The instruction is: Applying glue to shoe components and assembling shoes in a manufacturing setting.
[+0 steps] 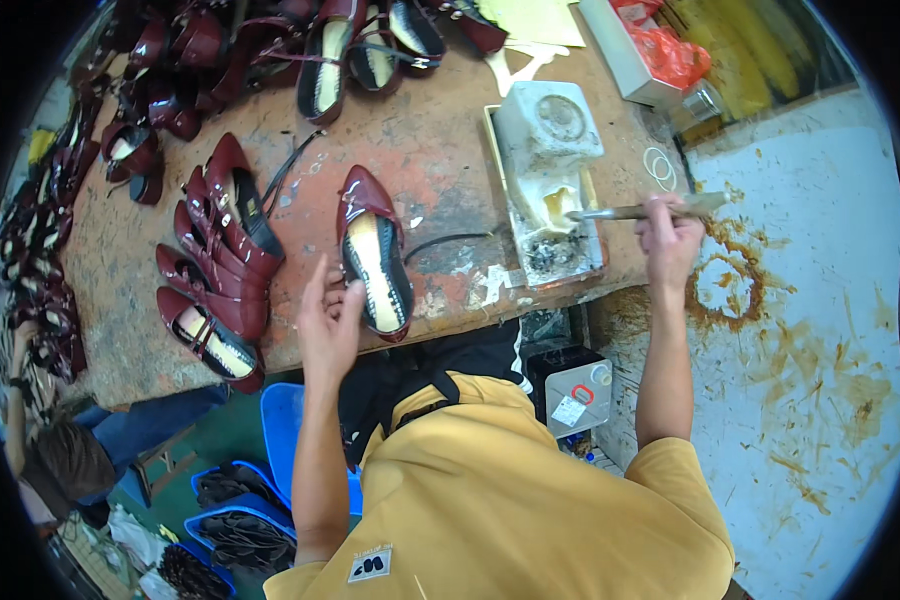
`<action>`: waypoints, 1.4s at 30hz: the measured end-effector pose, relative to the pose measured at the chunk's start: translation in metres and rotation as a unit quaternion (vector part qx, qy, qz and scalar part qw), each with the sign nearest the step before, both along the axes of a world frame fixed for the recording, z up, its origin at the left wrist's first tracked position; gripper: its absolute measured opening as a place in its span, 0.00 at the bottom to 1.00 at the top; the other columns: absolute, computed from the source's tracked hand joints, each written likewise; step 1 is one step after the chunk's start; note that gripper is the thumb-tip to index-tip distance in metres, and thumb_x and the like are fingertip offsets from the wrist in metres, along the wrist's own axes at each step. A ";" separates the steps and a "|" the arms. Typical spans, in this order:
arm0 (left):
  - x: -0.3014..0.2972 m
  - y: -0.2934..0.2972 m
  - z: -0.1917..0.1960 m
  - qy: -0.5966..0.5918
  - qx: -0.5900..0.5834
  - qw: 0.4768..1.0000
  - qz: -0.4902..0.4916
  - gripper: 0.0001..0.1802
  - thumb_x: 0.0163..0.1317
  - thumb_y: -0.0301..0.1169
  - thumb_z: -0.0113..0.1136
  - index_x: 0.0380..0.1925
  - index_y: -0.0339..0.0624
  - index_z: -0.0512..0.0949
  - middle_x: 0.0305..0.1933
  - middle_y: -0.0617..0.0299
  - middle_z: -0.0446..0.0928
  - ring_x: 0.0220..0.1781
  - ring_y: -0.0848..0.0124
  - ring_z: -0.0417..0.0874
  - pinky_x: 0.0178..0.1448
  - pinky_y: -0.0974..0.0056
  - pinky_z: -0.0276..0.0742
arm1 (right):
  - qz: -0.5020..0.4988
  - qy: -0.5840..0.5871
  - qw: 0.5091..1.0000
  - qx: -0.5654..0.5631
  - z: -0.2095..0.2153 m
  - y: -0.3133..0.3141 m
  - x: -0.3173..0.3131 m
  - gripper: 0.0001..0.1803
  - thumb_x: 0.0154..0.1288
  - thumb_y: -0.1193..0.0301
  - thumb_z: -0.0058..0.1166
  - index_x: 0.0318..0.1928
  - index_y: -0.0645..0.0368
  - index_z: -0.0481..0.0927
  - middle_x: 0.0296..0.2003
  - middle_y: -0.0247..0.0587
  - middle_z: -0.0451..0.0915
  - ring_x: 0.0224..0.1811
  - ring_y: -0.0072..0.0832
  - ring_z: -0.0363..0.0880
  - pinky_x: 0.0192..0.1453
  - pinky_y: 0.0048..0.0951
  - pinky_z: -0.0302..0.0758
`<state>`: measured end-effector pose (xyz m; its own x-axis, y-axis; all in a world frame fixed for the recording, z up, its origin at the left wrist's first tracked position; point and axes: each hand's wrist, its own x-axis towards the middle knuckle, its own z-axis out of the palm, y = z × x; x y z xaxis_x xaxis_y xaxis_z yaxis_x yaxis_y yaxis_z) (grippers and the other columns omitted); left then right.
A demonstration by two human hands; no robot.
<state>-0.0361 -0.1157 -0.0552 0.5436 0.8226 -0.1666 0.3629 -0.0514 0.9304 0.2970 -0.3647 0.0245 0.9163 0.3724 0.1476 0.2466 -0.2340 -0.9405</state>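
Observation:
A burgundy pointed-toe shoe (pixel 358 195) lies in front of me with its toe away from me and a pale insole showing. Its black strap (pixel 448 238) trails to the right over the table. My left hand (pixel 328 318) is beside the shoe's left edge, fingers apart; whether a fingertip touches it I cannot tell. In my right hand (pixel 667 240) is a brush (pixel 625 212), held by its wooden handle. The brush's tip reaches the cut opening of a white plastic glue container (pixel 552 125), which rests in a stained tray (pixel 585 262) on the table.
At left several burgundy shoes (pixel 225 260) stand nested in a row. More shoes (pixel 325 70) crowd the table's far side. A white box (pixel 620 50) with a red bag is at back right. Blue bins (pixel 240 520) stand below; another person's arm (pixel 18 400) shows at far left.

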 end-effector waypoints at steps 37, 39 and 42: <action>-0.021 -0.050 -0.002 0.020 0.233 0.970 -0.073 0.40 0.43 0.28 0.81 0.58 0.41 0.72 0.72 0.42 0.67 0.67 0.42 0.74 0.68 0.49 0.74 | 0.375 -0.285 0.882 -0.014 -0.014 0.137 -0.175 0.08 0.60 0.79 0.66 0.40 0.64 0.83 0.27 0.43 0.82 0.23 0.41 0.83 0.26 0.34 0.79; -0.021 -0.044 -0.006 -0.035 0.212 0.975 -0.058 0.26 0.44 0.28 0.80 0.43 0.40 0.76 0.69 0.42 0.70 0.66 0.42 0.74 0.67 0.49 0.74 | 0.303 -0.345 0.888 0.031 0.003 0.117 -0.168 0.07 0.61 0.81 0.64 0.41 0.67 0.84 0.31 0.48 0.85 0.25 0.36 0.85 0.29 0.32 0.80; -0.021 -0.019 0.036 -0.036 0.242 0.969 0.016 0.24 0.44 0.28 0.81 0.37 0.38 0.75 0.62 0.44 0.75 0.62 0.51 0.78 0.65 0.53 0.75 | 0.135 -0.270 0.949 0.093 0.024 0.084 -0.141 0.07 0.70 0.79 0.56 0.43 0.72 0.83 0.31 0.50 0.85 0.23 0.28 0.81 0.30 0.27 0.78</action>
